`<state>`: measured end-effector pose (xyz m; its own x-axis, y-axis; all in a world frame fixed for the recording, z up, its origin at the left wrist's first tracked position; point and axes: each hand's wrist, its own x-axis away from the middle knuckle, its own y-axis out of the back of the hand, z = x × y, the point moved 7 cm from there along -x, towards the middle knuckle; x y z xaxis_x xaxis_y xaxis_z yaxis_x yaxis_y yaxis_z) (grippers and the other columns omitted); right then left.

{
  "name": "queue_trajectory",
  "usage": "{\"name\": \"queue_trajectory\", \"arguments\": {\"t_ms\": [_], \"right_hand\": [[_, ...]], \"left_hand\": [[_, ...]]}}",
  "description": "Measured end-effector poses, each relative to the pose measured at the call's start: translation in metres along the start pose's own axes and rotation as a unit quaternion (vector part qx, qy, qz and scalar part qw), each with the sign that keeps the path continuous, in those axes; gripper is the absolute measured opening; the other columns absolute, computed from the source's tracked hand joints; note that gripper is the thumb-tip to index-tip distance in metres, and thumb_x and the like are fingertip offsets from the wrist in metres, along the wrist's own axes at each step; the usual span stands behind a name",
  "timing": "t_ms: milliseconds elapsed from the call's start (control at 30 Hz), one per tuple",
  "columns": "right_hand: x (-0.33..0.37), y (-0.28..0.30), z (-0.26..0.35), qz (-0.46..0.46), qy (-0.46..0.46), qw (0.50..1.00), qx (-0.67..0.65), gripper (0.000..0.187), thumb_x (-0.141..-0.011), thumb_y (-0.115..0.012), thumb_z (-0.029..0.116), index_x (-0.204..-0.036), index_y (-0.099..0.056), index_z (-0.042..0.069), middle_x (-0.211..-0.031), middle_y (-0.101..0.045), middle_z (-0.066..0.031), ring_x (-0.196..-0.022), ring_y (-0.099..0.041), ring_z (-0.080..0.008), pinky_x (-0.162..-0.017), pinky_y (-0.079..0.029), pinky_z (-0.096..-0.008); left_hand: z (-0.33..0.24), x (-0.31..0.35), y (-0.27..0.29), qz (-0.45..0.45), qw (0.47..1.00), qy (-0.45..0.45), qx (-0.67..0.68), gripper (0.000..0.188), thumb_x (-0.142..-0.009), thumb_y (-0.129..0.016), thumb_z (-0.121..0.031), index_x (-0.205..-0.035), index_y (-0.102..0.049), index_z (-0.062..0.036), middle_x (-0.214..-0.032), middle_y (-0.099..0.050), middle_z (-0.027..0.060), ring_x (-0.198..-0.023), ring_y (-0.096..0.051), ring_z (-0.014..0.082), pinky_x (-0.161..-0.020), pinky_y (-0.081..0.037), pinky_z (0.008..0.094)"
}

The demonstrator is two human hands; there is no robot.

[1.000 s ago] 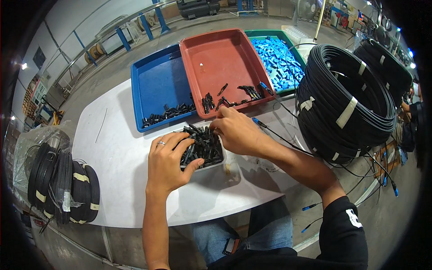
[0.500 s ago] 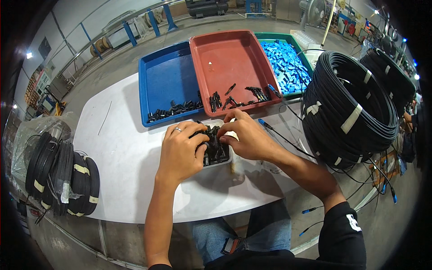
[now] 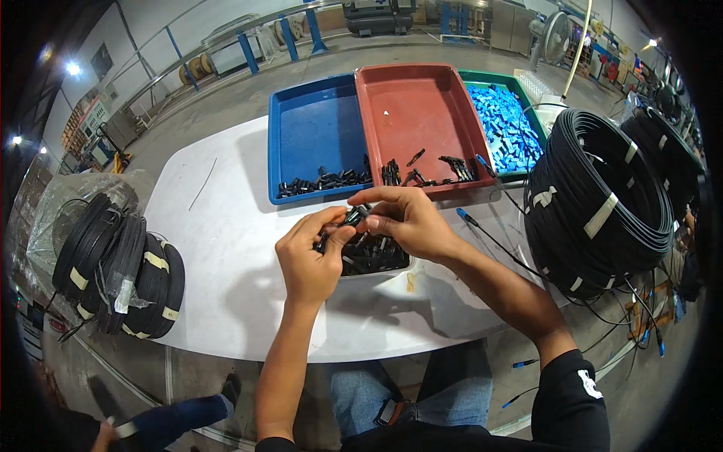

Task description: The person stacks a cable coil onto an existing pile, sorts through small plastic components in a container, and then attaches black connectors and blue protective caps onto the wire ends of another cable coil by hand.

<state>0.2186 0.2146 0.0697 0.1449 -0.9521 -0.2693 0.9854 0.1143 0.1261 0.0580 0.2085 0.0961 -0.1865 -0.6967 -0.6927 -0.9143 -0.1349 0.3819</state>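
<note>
At a white table (image 3: 226, 301), a person's two bare hands meet over small black pieces (image 3: 355, 216) — the left hand (image 3: 309, 256) with thumb and fingers pinched together on them, the right hand (image 3: 416, 226) with thumb and index finger closed on the same cluster. How many pieces are held cannot be told. Just below, at 5 o'clock from the grip, a pale container (image 3: 388, 272) holds a heap of black parts (image 3: 376, 258), partly hidden by the hands. A blue tray (image 3: 316, 132) lies at 11 o'clock, black parts along its near edge; a red tray (image 3: 429, 113) at 1 o'clock carries a scattering too. At 2 o'clock, a green tray (image 3: 482, 76) is filled with blue pieces (image 3: 504, 132). A large coil of black cable (image 3: 557, 233) stands at 3 o'clock, wrapped coils (image 3: 120, 264) at about 9 — and another person's leg (image 3: 181, 418) shows at 7.
</note>
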Motion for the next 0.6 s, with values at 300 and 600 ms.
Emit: {"name": "queue_trajectory", "arguments": {"t_ms": [300, 600], "right_hand": [[-0.004, -0.026, -0.010, 0.006, -0.067, 0.973, -0.222, 0.011, -0.089, -0.070, 0.001, -0.099, -0.066, 0.000, -0.093, -0.067, -0.0028, -0.082, -0.061, -0.0086, -0.076, -0.048, -0.0234], [-0.005, -0.012, 0.004, -0.046, -0.039, 0.995, -0.074, 0.014, -0.088, -0.074, 0.010, -0.093, -0.068, -0.001, -0.081, -0.071, -0.0053, -0.072, -0.062, -0.0072, -0.060, -0.047, -0.0220]], "left_hand": [[0.003, 0.017, 0.009, -0.041, 0.998, 0.004, 0.040, 0.018, -0.080, -0.080, -0.002, -0.096, -0.073, 0.0036, -0.087, -0.075, 0.0130, -0.079, -0.072, 0.0182, -0.071, -0.055, 0.0291], [0.002, 0.005, 0.008, -0.086, 0.996, -0.034, -0.016, 0.014, -0.076, -0.072, 0.005, -0.089, -0.073, -0.0015, -0.082, -0.073, 0.0115, -0.072, -0.073, 0.0263, -0.065, -0.056, 0.0328]]}}
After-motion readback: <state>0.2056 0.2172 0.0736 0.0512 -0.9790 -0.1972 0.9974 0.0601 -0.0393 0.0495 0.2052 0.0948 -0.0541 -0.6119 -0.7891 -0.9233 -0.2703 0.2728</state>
